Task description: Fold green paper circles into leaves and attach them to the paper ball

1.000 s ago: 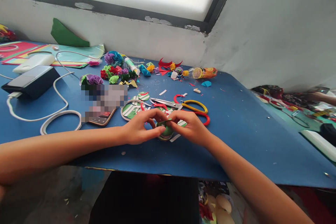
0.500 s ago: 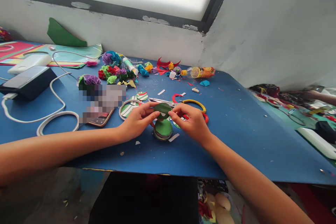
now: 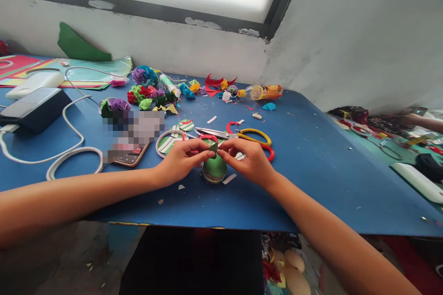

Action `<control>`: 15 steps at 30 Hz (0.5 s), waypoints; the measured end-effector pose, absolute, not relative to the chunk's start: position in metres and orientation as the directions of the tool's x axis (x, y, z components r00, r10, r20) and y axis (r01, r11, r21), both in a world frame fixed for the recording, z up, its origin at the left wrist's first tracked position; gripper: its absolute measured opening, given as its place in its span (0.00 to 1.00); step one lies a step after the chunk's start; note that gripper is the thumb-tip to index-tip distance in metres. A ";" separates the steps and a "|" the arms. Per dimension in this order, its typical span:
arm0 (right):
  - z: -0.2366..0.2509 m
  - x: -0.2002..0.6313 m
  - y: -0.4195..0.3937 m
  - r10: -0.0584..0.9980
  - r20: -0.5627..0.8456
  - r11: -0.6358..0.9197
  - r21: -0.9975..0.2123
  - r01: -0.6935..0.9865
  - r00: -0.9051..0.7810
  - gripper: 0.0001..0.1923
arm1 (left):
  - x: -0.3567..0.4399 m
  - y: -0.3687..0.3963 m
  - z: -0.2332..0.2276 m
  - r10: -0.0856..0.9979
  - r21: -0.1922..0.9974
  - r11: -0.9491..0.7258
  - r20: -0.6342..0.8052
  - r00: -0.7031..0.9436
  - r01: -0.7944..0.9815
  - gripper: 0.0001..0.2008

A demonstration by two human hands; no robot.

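Between my two hands is a small piece of dark green paper (image 3: 213, 148), bent so that it shows a narrow pointed shape. My left hand (image 3: 188, 154) pinches its left side, and my right hand (image 3: 244, 154) pinches its right side. Just below the fingers, a stack of round green paper pieces (image 3: 215, 169) lies on the blue table (image 3: 311, 170). Scissors with yellow handles (image 3: 258, 136) lie behind my hands, close to a red-handled pair (image 3: 269, 152). Green-and-white striped paper scraps (image 3: 168, 144) are near my left fingers.
Crumpled paper flowers (image 3: 147, 94) sit toward the back, beside a glue stick (image 3: 169, 85). A drink bottle (image 3: 261, 92) lies on its side near the wall. At left are a phone (image 3: 133, 156), a dark box (image 3: 36, 107) and a white cable (image 3: 72, 156).
The green paper was a flat round disc facing me; now it is folded and seen narrow. My hands have drawn slightly closer together.
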State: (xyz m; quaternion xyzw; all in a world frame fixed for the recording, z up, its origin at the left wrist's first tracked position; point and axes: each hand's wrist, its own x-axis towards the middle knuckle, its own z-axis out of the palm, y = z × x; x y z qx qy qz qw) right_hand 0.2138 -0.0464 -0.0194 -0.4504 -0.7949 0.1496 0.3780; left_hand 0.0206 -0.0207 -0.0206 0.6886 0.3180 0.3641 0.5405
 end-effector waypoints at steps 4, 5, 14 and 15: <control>-0.019 0.214 -0.046 0.837 0.450 0.539 -0.575 0.616 -0.312 0.10 | 0.021 -0.022 -0.022 0.804 0.971 -0.233 0.164 0.571 0.049 0.09; -0.019 0.214 -0.046 0.838 0.445 0.538 -0.574 0.617 -0.317 0.11 | 0.021 -0.022 -0.023 0.799 0.971 -0.235 0.163 0.579 0.051 0.09; -0.021 0.217 -0.044 0.813 0.405 0.582 -0.553 0.596 -0.419 0.10 | 0.020 -0.023 -0.022 0.784 0.953 -0.283 0.167 0.599 0.105 0.12; -0.021 0.218 -0.044 0.811 0.403 0.585 -0.550 0.597 -0.424 0.11 | 0.020 -0.023 -0.022 0.783 0.952 -0.287 0.169 0.598 0.108 0.12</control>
